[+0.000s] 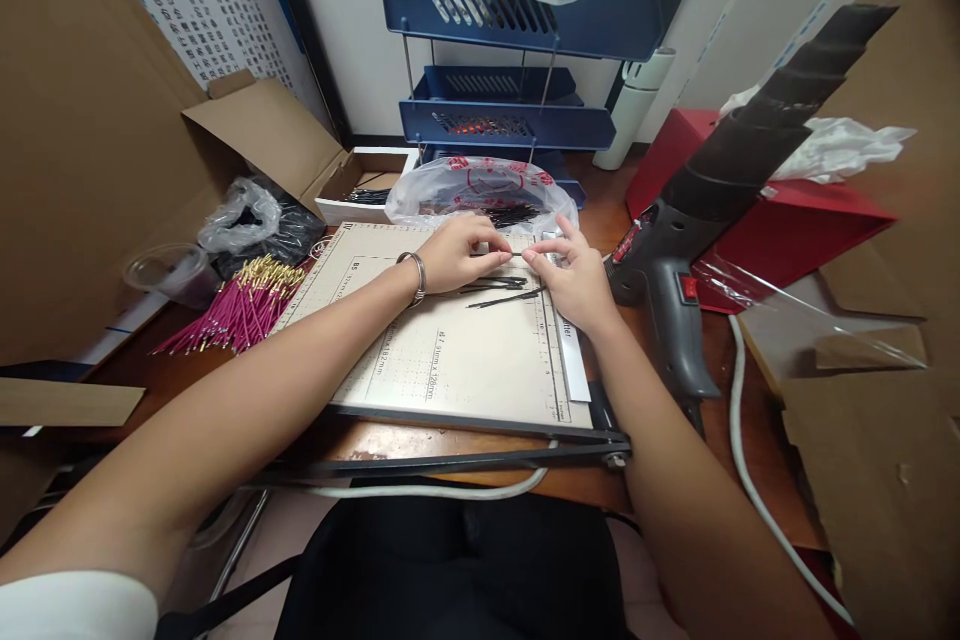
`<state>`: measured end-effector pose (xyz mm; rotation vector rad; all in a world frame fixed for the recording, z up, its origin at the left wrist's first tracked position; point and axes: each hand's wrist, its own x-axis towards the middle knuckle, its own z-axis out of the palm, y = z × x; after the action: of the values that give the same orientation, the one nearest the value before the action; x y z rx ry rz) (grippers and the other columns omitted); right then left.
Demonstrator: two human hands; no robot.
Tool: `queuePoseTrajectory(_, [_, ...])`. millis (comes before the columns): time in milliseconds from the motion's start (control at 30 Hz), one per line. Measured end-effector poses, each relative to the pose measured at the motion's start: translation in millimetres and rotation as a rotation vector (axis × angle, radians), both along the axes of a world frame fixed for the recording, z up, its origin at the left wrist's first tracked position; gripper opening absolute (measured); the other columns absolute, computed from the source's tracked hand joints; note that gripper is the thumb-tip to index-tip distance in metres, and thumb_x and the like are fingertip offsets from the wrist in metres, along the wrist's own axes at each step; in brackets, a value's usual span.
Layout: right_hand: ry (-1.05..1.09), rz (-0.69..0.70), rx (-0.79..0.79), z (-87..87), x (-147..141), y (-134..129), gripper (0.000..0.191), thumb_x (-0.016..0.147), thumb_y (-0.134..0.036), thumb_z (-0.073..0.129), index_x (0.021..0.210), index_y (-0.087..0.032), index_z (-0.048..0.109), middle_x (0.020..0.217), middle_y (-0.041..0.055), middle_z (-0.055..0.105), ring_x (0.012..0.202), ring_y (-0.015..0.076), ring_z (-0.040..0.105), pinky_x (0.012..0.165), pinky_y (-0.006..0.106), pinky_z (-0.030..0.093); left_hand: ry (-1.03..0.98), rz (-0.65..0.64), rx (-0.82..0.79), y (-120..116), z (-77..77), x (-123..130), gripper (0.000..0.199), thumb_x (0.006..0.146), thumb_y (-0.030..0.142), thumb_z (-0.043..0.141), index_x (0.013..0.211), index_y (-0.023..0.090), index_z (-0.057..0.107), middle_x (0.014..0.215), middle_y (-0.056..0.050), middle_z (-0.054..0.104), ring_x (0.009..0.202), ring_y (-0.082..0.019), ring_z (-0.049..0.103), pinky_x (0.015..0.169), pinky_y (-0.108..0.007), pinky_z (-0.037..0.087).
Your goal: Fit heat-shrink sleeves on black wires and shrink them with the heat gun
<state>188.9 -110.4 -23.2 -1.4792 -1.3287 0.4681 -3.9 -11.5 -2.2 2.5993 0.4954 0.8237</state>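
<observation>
Pinching one thin dark strand point(517, 254) in the fingertips of both the left hand point(456, 255) and the right hand point(576, 280), held it near the far right corner of the ruled board point(480, 360), just beyond some loose black strands point(504, 299). Probably called for a light, even grip, with both hands steady and the short span straight, clear of the loose pieces. Could not make out the held strand's ends, covered by fingers, nor any contact with the board, nor fully the dark contents of the plastic bag point(420, 198) behind.
</observation>
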Motion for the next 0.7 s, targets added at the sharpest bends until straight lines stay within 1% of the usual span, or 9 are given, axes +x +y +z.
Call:
queuePoseTrajectory(100, [0.005,0.039,0.031,-1.0,0.4,-0.1,0.014,0.082,-0.036,0.076,0.086,-0.023,0.080,0.164,0.0080,0.047,0.154,0.0338,0.042,0.131,0.057,0.021,-0.022,-0.012,0.009,-0.3,0.1,-0.3,0.022,0.095,0.036,0.065,0.093,0.018,0.078,0.083,-0.005,0.070,0.080,-0.018,0.059,0.079,-0.033,0.045])
queuePoseTrajectory(200, [0.011,0.061,0.046,-2.9,0.5,0.5,0.014,0.082,-0.037,0.075,0.084,-0.024,0.080,0.162,0.0064,0.050,0.153,0.0336,0.044,0.131,0.059,0.019,-0.025,-0.047,0.008,0.1,0.4,-0.6,0.022,0.095,0.035,0.065,0.093,0.018,0.079,0.085,-0.006,0.072,0.082,-0.019,0.061,0.081,-0.033,0.046])
queuePoseTrajectory(300, [0.021,0.077,0.041,-3.8,0.7,1.2,0.015,0.081,-0.038,0.076,0.085,-0.024,0.080,0.159,0.0071,0.054,0.152,0.0333,0.046,0.131,0.059,0.020,-0.052,-0.089,-0.003,1.6,0.4,-1.5,0.021,0.095,0.035,0.066,0.091,0.019,0.079,0.087,-0.006,0.073,0.085,-0.019,0.063,0.083,-0.034,0.047])
queuePoseTrajectory(400, [0.032,0.088,0.026,-3.4,0.8,1.2,0.018,0.080,-0.041,0.077,0.085,-0.024,0.081,0.157,0.0081,0.056,0.150,0.0331,0.048,0.131,0.058,0.022,-0.080,-0.106,-0.041,3.3,0.0,-2.1,0.019,0.095,0.033,0.067,0.090,0.019,0.080,0.086,-0.006,0.073,0.084,-0.019,0.064,0.081,-0.033,0.048])
queuePoseTrajectory(567, [0.023,0.098,0.000,-1.4,0.4,0.0,0.026,0.079,-0.048,0.078,0.088,-0.023,0.082,0.161,0.0106,0.051,0.151,0.0351,0.046,0.130,0.058,0.023,-0.089,-0.099,-0.079,3.8,1.1,-2.2,0.015,0.093,0.030,0.070,0.089,0.020,0.081,0.085,-0.005,0.073,0.083,-0.018,0.064,0.080,-0.032,0.049])
queuePoseTrajectory(700, [0.010,0.118,0.034,-0.4,0.7,-0.6,0.029,0.079,-0.053,0.078,0.085,-0.024,0.081,0.163,0.0083,0.050,0.150,0.0348,0.048,0.130,0.056,0.024,-0.084,-0.103,-0.090,3.1,2.7,-2.3,0.016,0.093,0.031,0.070,0.089,0.020,0.081,0.085,-0.005,0.074,0.081,-0.017,0.064,0.079,-0.032,0.048])
